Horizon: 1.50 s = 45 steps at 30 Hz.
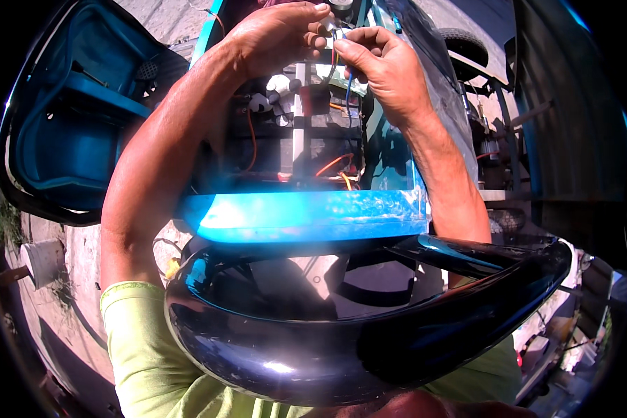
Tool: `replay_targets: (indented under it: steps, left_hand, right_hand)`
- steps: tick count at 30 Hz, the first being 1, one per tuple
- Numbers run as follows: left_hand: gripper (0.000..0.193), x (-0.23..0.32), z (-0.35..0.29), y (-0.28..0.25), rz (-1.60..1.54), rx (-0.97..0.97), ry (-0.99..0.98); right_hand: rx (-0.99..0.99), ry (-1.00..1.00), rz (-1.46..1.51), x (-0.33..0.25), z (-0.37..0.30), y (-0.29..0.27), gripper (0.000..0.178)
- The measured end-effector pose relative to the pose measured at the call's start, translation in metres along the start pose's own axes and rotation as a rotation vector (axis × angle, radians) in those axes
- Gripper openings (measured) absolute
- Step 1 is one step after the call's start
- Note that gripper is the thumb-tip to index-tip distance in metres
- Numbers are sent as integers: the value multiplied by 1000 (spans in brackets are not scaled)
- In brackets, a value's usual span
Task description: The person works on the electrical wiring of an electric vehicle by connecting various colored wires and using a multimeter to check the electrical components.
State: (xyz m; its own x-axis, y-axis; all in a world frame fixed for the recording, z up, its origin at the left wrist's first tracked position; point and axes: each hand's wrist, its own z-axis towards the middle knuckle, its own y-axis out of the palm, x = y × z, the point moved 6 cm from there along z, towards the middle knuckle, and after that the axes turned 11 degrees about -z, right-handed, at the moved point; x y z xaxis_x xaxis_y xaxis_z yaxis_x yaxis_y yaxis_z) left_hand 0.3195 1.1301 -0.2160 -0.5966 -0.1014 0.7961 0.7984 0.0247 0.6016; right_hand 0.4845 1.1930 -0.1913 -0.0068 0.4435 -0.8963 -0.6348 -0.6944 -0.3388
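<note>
Both my arms reach over a bright blue panel into a vehicle's open compartment. My left hand (279, 38) is at the top middle, its fingers curled against a small white connector (331, 26). Close beside it, my right hand (386, 70) pinches thin wires (336, 52) between thumb and forefinger. A blue wire (349, 90) hangs below the right fingers. The fingertips of the two hands nearly meet around the connector, so its exact shape is hard to make out.
The blue panel (313, 216) crosses below the compartment, with a glossy black curved part (279, 348) nearer me. Orange wires (334, 164) and a pale upright bar (299, 118) show inside. A blue hollow shell (70, 139) lies left; a wheel (465, 47) stands at far right.
</note>
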Motion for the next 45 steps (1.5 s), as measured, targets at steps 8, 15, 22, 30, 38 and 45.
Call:
replay_targets:
  steps: [8,15,22,30,38,45]
  left_hand:
    - [35,-1,-3,1,54,112,62]
    - [33,-3,-5,-6,102,128,29]
    - [33,-5,-10,-2,93,129,-45]
    - [38,-6,-15,2,187,250,-6]
    - [37,-6,-8,1,149,135,-17]
    - [36,-2,-11,8,231,177,53]
  right_hand:
    - [-67,-2,62,-1,-2,2,24]
    - [-72,41,61,-1,-2,4,22]
    - [-78,43,41,-1,-2,3,21]
    - [-63,56,29,9,0,1,25]
    - [-81,102,32,7,-2,2,24]
    - [-105,131,27,4,-3,2,21]
